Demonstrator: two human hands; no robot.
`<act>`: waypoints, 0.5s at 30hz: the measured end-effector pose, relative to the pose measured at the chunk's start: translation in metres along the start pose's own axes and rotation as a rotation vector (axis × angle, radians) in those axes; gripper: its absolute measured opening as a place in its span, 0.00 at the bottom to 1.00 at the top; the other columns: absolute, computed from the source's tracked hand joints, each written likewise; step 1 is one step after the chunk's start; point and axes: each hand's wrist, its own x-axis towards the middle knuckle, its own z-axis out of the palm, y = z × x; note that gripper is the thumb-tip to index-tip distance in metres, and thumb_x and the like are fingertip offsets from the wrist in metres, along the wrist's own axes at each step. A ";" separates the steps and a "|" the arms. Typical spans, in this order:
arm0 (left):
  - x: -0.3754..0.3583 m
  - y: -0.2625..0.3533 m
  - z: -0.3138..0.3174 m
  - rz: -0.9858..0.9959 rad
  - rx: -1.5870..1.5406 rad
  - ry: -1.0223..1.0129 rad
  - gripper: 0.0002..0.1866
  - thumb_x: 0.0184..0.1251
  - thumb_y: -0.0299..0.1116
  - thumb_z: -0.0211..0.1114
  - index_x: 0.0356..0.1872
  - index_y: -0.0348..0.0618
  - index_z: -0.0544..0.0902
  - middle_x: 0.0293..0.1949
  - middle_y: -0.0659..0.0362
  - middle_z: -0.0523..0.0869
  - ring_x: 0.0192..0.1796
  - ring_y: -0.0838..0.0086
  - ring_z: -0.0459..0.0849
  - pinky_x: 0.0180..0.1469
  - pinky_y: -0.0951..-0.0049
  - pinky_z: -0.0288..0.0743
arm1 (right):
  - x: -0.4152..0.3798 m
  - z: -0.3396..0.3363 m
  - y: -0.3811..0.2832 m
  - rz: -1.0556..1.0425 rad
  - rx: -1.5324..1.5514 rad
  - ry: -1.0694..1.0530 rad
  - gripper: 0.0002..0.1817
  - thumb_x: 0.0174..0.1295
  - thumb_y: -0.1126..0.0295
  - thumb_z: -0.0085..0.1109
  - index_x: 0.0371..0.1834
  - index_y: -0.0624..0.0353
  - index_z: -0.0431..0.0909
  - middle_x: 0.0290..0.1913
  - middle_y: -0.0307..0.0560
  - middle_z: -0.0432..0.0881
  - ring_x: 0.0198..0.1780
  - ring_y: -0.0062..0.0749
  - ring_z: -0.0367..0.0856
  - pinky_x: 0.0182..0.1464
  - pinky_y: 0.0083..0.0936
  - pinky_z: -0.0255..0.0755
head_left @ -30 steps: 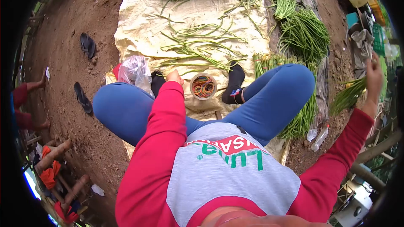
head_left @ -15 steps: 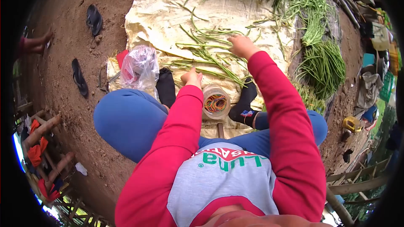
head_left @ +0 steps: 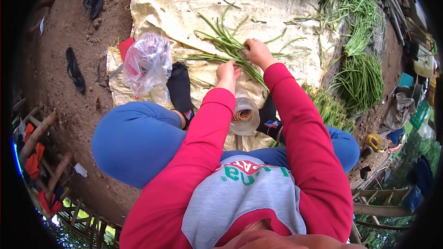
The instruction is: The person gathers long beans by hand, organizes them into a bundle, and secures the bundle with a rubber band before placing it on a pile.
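Head view, looking down past a red-sleeved grey shirt and blue trousers onto a pale cream woven sheet (head_left: 175, 4) spread over brown dirt. Right hand (head_left: 256, 52) reaching forward, fingers curled down onto a loose handful of long thin green beans (head_left: 221, 41) lying on the sheet; closed around the stems where they gather, the stalks fanning away to the left and up from the knuckles. Left hand (head_left: 228, 71) just beside and slightly nearer the body, fingertips bent onto the near ends of the same beans, touching them; whether gripping or only pressing, not clear from this angle. Both hands close together, almost touching, with the beans running under and between them. Directly below the left wrist, a clear round plastic tub of coloured rubber bands (head_left: 243, 115), standing between two black-socked feet (head_left: 179, 87). To the left of the hands, a crumpled clear plastic bag (head_left: 147, 62) on the sheet edge. To the right, thick heaps of green beans (head_left: 362, 80) well apart from the hands, more along the top edge. Dark sandals (head_left: 74, 69) on the dirt at far left.
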 end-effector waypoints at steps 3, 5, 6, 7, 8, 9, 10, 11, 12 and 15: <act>-0.005 0.003 -0.001 -0.021 -0.058 -0.097 0.12 0.67 0.33 0.55 0.42 0.34 0.76 0.38 0.49 0.82 0.46 0.58 0.81 0.54 0.58 0.75 | -0.012 -0.008 -0.021 0.162 0.091 -0.143 0.19 0.58 0.58 0.61 0.45 0.59 0.79 0.43 0.56 0.82 0.48 0.51 0.81 0.50 0.42 0.74; 0.004 0.000 -0.004 -0.046 -0.095 -0.136 0.11 0.66 0.33 0.55 0.41 0.35 0.76 0.38 0.49 0.81 0.46 0.59 0.80 0.54 0.57 0.75 | -0.021 -0.002 -0.031 0.147 0.008 -0.154 0.19 0.57 0.57 0.61 0.45 0.59 0.79 0.43 0.56 0.82 0.48 0.51 0.81 0.50 0.42 0.75; 0.009 -0.003 -0.007 -0.055 -0.153 -0.233 0.08 0.63 0.33 0.58 0.37 0.40 0.77 0.33 0.53 0.80 0.40 0.63 0.79 0.49 0.62 0.75 | -0.023 0.002 -0.033 0.137 -0.075 -0.164 0.19 0.57 0.56 0.61 0.45 0.60 0.79 0.44 0.56 0.82 0.48 0.51 0.81 0.50 0.42 0.75; 0.005 -0.001 -0.007 -0.064 -0.209 -0.331 0.05 0.60 0.34 0.60 0.33 0.44 0.78 0.29 0.57 0.80 0.34 0.67 0.78 0.43 0.66 0.74 | -0.026 0.003 -0.035 0.105 -0.119 -0.125 0.21 0.56 0.55 0.61 0.45 0.59 0.79 0.44 0.57 0.82 0.47 0.52 0.81 0.49 0.41 0.75; 0.001 0.002 -0.008 -0.060 -0.210 -0.335 0.05 0.60 0.34 0.60 0.33 0.44 0.78 0.29 0.57 0.80 0.34 0.67 0.78 0.43 0.66 0.74 | -0.028 0.003 -0.036 0.102 -0.121 -0.121 0.21 0.56 0.55 0.61 0.45 0.59 0.79 0.44 0.57 0.82 0.47 0.52 0.81 0.49 0.41 0.75; -0.003 0.004 -0.008 -0.103 -0.251 -0.303 0.07 0.60 0.33 0.60 0.35 0.42 0.77 0.34 0.54 0.79 0.40 0.64 0.78 0.48 0.63 0.74 | -0.031 0.004 -0.036 0.073 -0.129 -0.091 0.21 0.55 0.56 0.61 0.45 0.59 0.79 0.43 0.57 0.82 0.47 0.51 0.81 0.49 0.41 0.75; -0.008 0.006 -0.008 -0.148 -0.289 -0.273 0.09 0.61 0.33 0.60 0.38 0.39 0.77 0.40 0.51 0.79 0.46 0.61 0.78 0.52 0.60 0.74 | -0.036 0.001 -0.039 0.046 -0.138 -0.059 0.21 0.54 0.56 0.61 0.45 0.60 0.78 0.42 0.57 0.82 0.46 0.50 0.81 0.48 0.41 0.75; -0.009 0.007 -0.005 -0.121 -0.239 -0.272 0.11 0.61 0.35 0.63 0.40 0.41 0.78 0.41 0.52 0.81 0.44 0.62 0.78 0.51 0.62 0.74 | -0.042 -0.001 -0.043 0.049 -0.144 -0.049 0.21 0.54 0.56 0.61 0.45 0.60 0.78 0.42 0.57 0.82 0.46 0.50 0.81 0.48 0.41 0.75; -0.013 0.007 -0.003 -0.119 -0.236 -0.285 0.11 0.61 0.35 0.63 0.40 0.41 0.78 0.41 0.52 0.81 0.44 0.62 0.78 0.51 0.62 0.74 | -0.048 -0.003 -0.047 0.023 -0.113 -0.074 0.23 0.52 0.56 0.63 0.46 0.61 0.77 0.43 0.59 0.81 0.46 0.52 0.80 0.49 0.41 0.75; -0.016 0.007 0.003 -0.097 -0.214 -0.393 0.12 0.66 0.39 0.63 0.43 0.43 0.81 0.42 0.55 0.85 0.47 0.64 0.81 0.49 0.63 0.75 | -0.064 -0.004 -0.051 -0.065 -0.070 -0.066 0.25 0.50 0.59 0.65 0.48 0.63 0.76 0.44 0.60 0.79 0.47 0.54 0.80 0.49 0.42 0.75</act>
